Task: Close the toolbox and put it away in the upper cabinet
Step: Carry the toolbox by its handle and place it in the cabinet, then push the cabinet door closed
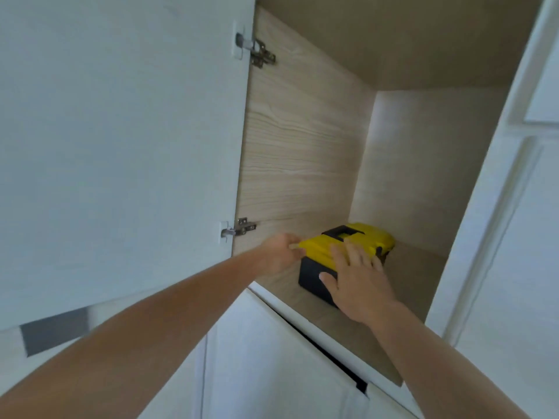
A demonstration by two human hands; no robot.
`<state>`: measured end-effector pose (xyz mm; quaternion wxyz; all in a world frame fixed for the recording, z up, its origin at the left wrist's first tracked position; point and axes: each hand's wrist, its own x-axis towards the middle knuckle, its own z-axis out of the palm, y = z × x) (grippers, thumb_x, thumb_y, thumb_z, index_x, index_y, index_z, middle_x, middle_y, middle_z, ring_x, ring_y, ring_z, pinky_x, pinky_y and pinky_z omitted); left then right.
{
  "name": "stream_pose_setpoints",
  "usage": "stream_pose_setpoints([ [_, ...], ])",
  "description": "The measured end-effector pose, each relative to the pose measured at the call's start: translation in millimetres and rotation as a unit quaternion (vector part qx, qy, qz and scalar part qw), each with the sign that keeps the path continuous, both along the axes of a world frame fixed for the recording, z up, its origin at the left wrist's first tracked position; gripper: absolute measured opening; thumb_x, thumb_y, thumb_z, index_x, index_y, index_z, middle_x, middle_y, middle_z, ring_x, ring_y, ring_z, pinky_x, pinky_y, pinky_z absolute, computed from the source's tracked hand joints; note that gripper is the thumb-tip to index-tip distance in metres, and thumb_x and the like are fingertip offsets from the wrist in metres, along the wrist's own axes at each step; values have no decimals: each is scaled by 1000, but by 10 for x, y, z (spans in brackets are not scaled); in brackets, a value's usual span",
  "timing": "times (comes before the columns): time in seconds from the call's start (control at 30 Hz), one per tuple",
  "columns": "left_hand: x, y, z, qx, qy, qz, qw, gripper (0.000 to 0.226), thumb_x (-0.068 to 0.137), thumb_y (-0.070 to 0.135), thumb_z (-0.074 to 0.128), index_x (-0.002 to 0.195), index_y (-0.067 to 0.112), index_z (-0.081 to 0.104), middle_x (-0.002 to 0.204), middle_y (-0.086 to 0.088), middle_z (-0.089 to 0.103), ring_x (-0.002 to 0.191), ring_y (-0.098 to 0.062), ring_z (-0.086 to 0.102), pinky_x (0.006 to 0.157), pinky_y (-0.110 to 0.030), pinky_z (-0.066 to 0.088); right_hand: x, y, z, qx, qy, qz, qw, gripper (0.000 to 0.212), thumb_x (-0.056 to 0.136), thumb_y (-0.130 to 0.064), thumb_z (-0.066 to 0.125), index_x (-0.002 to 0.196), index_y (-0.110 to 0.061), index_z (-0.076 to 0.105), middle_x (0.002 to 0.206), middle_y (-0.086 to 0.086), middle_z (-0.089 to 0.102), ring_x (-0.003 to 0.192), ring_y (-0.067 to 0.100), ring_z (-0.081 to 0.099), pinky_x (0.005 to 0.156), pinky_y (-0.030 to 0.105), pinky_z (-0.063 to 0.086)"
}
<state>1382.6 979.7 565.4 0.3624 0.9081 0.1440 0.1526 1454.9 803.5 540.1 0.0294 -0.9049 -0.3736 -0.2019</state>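
The toolbox [367, 237], black with a shut yellow lid and a black handle, sits on the wooden floor of the upper cabinet [414, 267]. My left hand [279, 252] grips the lid's left end, fingers curled around its corner. My right hand [360, 279] lies flat against the near side of the box, fingers spread over the lid edge and thumb on the black wall. Most of the black body is hidden behind that hand.
The cabinet's white door [121, 146] stands swung open on the left, held by two metal hinges [260, 52]. The wood-lined interior holds nothing else. A lower white door [272, 358] sits slightly ajar below. White panelled doors [520, 207] flank the right.
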Motion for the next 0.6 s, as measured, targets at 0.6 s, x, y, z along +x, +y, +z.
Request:
stream_pose_setpoints([
  [0.6, -3922, 1425, -137, -92, -176, 512, 836, 54, 86, 11, 59, 136, 3, 44, 139, -19, 47, 118, -35, 55, 97, -37, 47, -2463, 1433, 611, -74, -149, 358, 919, 66, 97, -49, 30, 152, -26, 3, 162, 6, -5, 147, 27, -2, 116, 46, 4],
])
